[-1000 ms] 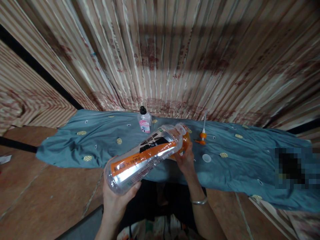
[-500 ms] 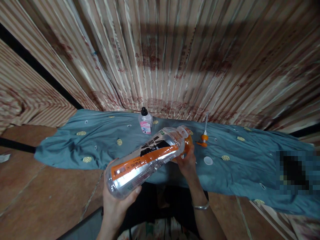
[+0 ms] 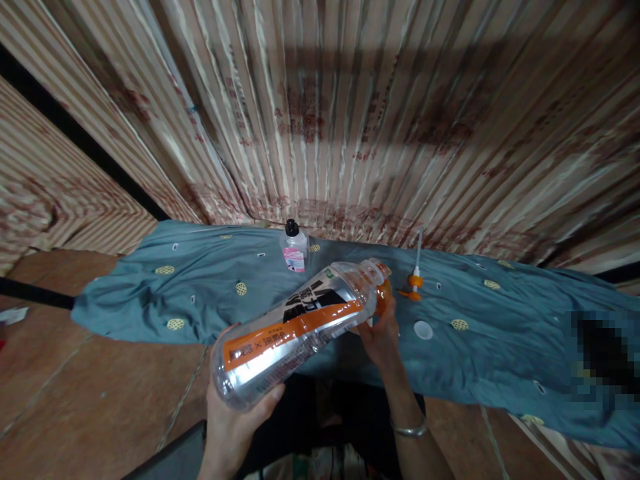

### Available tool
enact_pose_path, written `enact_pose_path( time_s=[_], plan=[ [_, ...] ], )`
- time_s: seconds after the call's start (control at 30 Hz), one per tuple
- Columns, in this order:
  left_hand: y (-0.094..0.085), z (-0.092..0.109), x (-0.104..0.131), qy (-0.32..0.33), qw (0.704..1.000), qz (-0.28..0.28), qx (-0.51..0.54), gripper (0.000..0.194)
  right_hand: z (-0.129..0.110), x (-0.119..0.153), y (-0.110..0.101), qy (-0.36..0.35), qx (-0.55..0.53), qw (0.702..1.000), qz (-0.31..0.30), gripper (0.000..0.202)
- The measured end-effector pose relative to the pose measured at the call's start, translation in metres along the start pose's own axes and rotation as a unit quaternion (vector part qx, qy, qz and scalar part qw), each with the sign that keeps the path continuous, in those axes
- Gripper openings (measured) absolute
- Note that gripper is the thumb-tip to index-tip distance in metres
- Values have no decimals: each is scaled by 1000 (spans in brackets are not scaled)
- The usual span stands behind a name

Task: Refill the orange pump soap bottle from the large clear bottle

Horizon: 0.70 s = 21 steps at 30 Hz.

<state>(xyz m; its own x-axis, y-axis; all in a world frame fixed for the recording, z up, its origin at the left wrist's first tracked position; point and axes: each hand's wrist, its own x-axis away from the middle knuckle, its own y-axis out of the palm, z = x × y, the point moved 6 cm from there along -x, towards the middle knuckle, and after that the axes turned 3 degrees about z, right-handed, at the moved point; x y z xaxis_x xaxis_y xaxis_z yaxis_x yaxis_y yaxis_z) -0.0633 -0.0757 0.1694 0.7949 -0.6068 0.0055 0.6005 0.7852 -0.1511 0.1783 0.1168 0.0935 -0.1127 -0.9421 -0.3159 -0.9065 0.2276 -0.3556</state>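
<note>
Left hand (image 3: 233, 420) grasps bottle (image 3: 295, 333) by its base over cloth (image 3: 125, 293), presumably to steady the slant; neck points far right. Right hand (image 3: 383, 337) grasps orange container (image 3: 384, 298) at that neck, likely keeping both aligned. Pump (image 3: 415, 283) lies farther right.

Left hand (image 3: 235, 417): grips large bottle (image 3: 295, 327), tilted toward two o'clock
Right hand (image 3: 383, 337): grips orange container (image 3: 384, 298)
Pump (image 3: 415, 281): large bottle's two o'clock
Black-capped bottle (image 3: 294, 255): large bottle's twelve

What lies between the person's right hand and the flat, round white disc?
In the head view, only bare blue-green cloth shows between the right hand and the white disc.
</note>
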Motion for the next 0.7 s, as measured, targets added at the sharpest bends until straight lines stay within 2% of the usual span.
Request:
enact_pose_path(
  time_s=[0.23,0.47,0.7],
  plan=[
    [-3,1,2,-12,1000,14,-16,119,0,2,-2,-20,-11,1000,-5,85],
    [-6,0,4,-25,999,14,-26,119,-6,2,-4,-60,-2,998,-9,80],
    [-7,-4,1,14,999,3,-51,114,-8,2,-2,-54,-2,998,-15,76]
  ],
)
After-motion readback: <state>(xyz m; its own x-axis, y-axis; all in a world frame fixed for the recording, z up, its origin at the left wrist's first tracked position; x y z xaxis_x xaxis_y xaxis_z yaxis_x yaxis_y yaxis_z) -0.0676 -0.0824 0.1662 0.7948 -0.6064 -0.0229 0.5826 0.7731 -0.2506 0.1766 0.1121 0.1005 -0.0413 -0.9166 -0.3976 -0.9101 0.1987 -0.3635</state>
